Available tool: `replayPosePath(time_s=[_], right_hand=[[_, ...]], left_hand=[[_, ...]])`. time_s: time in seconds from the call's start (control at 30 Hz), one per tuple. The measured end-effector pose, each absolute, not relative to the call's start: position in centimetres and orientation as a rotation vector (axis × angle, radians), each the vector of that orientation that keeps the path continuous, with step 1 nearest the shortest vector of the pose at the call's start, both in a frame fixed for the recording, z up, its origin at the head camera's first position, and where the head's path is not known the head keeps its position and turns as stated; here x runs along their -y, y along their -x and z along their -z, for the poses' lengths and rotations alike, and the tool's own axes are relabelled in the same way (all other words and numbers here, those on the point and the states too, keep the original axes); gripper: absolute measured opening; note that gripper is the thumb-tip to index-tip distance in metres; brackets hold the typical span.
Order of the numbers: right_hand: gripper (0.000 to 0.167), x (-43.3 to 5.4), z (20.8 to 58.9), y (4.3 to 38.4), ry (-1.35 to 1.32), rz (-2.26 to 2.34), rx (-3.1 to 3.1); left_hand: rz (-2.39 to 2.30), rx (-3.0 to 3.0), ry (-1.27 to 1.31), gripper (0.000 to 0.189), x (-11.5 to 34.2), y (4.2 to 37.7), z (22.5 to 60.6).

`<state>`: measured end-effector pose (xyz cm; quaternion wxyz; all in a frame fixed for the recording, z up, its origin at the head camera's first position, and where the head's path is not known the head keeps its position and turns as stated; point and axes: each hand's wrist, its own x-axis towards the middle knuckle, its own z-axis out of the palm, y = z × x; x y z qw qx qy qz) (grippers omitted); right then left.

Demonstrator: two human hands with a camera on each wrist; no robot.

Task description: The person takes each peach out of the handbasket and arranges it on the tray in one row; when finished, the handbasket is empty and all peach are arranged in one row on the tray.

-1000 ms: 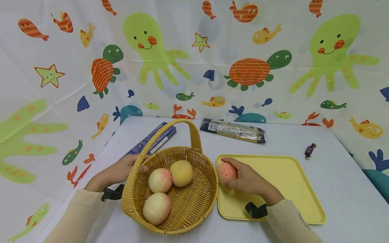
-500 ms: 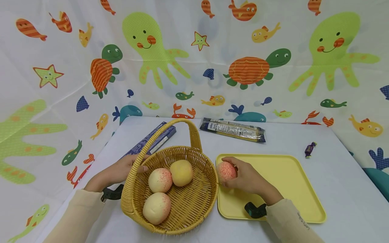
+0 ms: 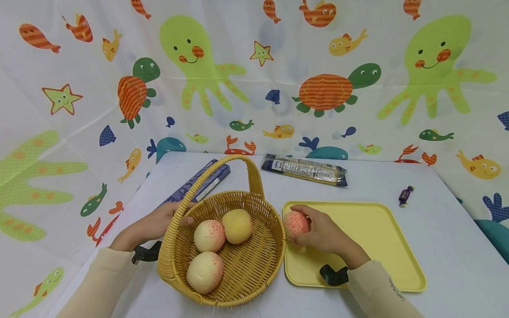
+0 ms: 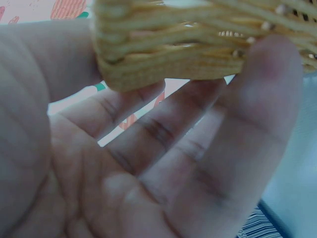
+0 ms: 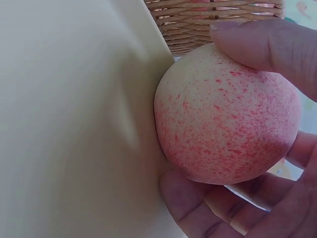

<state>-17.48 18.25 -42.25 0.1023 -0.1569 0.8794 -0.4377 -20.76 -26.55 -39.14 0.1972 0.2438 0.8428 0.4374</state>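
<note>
My left hand (image 3: 157,223) grips the wicker basket (image 3: 254,254) at its left side, beside the foot of the arched handle. In the left wrist view, fingers (image 4: 153,129) curl against the woven edge. Inside the basket lie two pale peaches (image 3: 209,236) with red speckles and a yellow, peach-like fruit (image 3: 237,226). My right hand (image 3: 324,232) holds another red-speckled peach (image 5: 223,119) at the left end of the yellow tray (image 3: 370,238), right beside the basket. The right wrist view shows the thumb on one side of this peach and fingers on the other, low against the tray.
Behind the basket lies a long blue box (image 3: 214,179), partly hidden by the handle. A flat plastic packet (image 3: 304,170) lies at the back of the table, and a purple wrapped candy (image 3: 405,196) at the right. A sea-animal-print cloth (image 3: 278,57) hangs behind.
</note>
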Motion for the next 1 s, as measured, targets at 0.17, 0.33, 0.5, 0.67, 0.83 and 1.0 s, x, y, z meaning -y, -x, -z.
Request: replayPosePath(time_s=[0.17, 0.33, 0.5, 0.67, 0.83, 1.0], right_hand=[[0.079, -18.24, 42.21, 17.47, 0.451, 1.293, -2.593], [0.079, -18.26, 42.12, 17.40, 0.446, 1.300, -2.584], [0.080, -18.29, 42.08, 17.35, 0.451, 1.321, -2.567], [0.081, -18.34, 42.18, 17.34, 0.459, 1.334, -2.558], [0.082, -18.41, 42.28, 17.31, 0.459, 1.339, -2.554], [0.082, -18.42, 42.23, 17.29, 0.455, 1.341, -2.552]], left_hand=[[-1.224, -2.360, -0.674, 0.042, 26.54, 20.81, 39.22], [-1.206, -2.375, -0.678, 0.043, 26.49, 20.88, 39.31], [-1.212, -2.371, -0.680, 0.042, 26.58, 20.91, 39.44], [-1.205, -2.371, -0.684, 0.041, 26.57, 20.91, 39.53], [-1.214, -2.354, -0.659, 0.042, 26.49, 20.91, 39.50], [-1.243, -2.339, -0.645, 0.043, 26.49, 20.76, 39.24]])
